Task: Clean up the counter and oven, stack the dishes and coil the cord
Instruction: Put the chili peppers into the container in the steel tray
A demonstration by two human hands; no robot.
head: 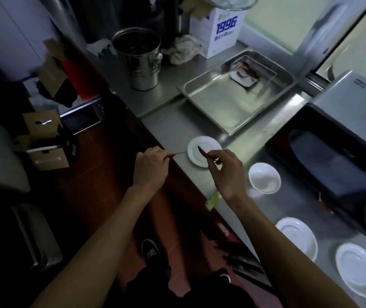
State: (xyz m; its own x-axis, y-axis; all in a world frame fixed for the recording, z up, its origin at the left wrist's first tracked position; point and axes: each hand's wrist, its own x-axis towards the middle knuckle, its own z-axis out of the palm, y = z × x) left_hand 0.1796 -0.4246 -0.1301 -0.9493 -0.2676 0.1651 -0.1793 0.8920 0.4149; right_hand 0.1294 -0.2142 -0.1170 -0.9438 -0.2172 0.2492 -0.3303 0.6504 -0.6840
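Three saucers (295, 237) dot the steel counter (177, 121).

Brushed metal counter (200, 121), shiny steel tray (211, 96), glossy white saucer (194, 156).

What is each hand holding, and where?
Right hand pinches a red chili at its stem end; left hand pinches another thin chili by one end.

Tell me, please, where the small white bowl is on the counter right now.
In the head view, the small white bowl stands on the steel counter just right of the right hand, in front of the oven.
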